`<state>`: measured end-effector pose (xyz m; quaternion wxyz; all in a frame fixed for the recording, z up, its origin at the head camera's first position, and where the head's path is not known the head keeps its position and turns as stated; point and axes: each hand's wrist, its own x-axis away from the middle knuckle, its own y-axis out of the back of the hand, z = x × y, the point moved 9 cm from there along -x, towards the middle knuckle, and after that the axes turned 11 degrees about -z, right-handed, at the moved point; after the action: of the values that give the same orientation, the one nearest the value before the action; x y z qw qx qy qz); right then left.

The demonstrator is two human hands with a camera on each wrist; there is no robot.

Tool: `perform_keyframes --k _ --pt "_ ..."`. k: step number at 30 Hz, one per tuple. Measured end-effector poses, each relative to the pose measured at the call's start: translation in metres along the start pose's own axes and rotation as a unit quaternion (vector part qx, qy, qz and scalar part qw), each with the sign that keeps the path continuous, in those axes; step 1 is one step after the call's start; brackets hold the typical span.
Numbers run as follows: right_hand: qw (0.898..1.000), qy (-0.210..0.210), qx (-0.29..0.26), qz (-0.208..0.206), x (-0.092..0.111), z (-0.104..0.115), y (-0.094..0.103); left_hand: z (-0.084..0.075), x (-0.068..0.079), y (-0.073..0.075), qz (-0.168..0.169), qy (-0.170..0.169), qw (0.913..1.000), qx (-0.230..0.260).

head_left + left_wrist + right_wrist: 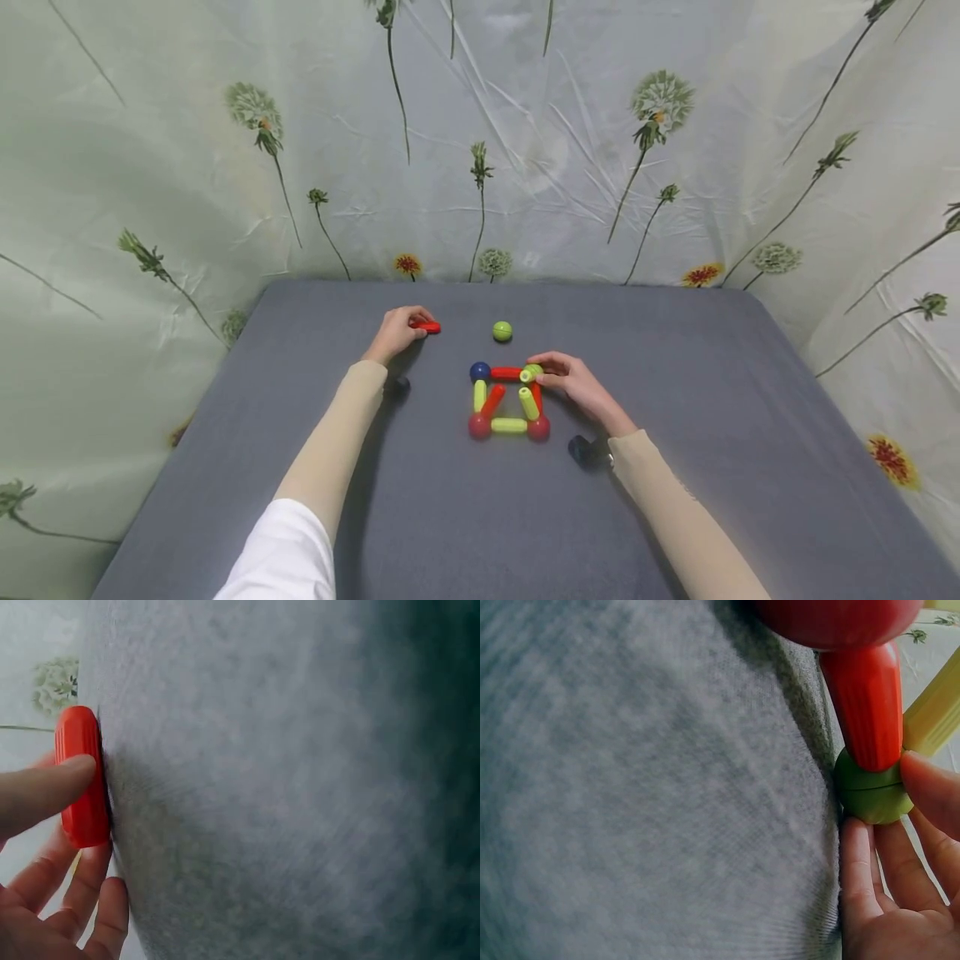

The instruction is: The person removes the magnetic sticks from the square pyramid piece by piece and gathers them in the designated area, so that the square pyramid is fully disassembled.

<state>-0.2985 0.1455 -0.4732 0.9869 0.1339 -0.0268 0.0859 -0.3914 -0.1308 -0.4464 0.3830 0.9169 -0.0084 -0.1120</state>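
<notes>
My left hand [401, 333] pinches a red magnetic rod [81, 780] between thumb and fingers, at the table surface on the far left. My right hand [577, 385] grips a green ball [874, 791] at the back right corner of a square of rods and balls. From that ball a short yellow-green rod [527, 377] points up. A blue ball [480, 372] forms the back left corner, and red balls [480, 427] form the two front ones. Red and yellow-green rods join the corners. A red rod [492, 401] and a yellow-green rod [529, 404] slant up from the front balls.
A loose green ball [502, 332] lies behind the square. The grey cloth-covered table [465, 517] reaches back to a hanging curtain [555, 167] printed with dandelions. Dark wrist cameras [588, 452] sit under both forearms.
</notes>
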Motion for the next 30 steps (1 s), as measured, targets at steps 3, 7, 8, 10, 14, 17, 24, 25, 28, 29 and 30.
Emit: perform_keyframes --k 3,7,8,10,14,17,24,25,28,29,30 --pt "1.000 0.000 -0.002 0.001 -0.001 0.000 -0.001 -0.003 0.001 0.004 -0.014 -0.010 0.9998 0.004" --pt "1.000 -0.002 -0.004 0.000 -0.001 -0.001 -0.001 -0.025 0.009 0.003 -0.044 -0.044 0.9964 0.057" --pt "1.000 -0.003 -0.005 0.000 0.000 -0.001 -0.001 -0.035 0.013 0.000 -0.042 -0.052 0.9943 0.083" --pt "1.000 -0.003 -0.006 -0.001 0.000 0.000 0.000 -0.059 0.025 -0.013 -0.018 -0.058 0.9885 0.139" --pt "1.000 0.006 -0.012 0.000 -0.001 0.001 0.000 -0.107 0.051 -0.047 0.065 -0.050 0.9756 0.204" --pt "1.000 0.018 -0.019 0.005 -0.002 0.002 0.000 -0.128 0.063 -0.071 0.111 -0.047 0.9735 0.194" --pt "0.999 0.027 -0.021 0.014 -0.002 0.002 -0.002 -0.122 0.065 -0.077 0.106 -0.026 0.9780 0.178" --pt "0.999 0.025 -0.020 0.012 -0.002 0.002 -0.001 -0.118 0.063 -0.073 0.096 -0.019 0.9780 0.184" --pt "1.000 0.018 -0.013 0.006 -0.002 0.001 0.000 -0.103 0.059 -0.061 0.072 0.004 0.9731 0.219" --pt "1.000 0.012 -0.013 0.003 -0.001 0.000 0.001 -0.098 0.057 -0.057 0.065 0.013 0.9699 0.234" --pt "1.000 0.011 -0.011 0.002 -0.001 0.001 0.001 -0.091 0.056 -0.052 0.057 0.025 0.9659 0.251"
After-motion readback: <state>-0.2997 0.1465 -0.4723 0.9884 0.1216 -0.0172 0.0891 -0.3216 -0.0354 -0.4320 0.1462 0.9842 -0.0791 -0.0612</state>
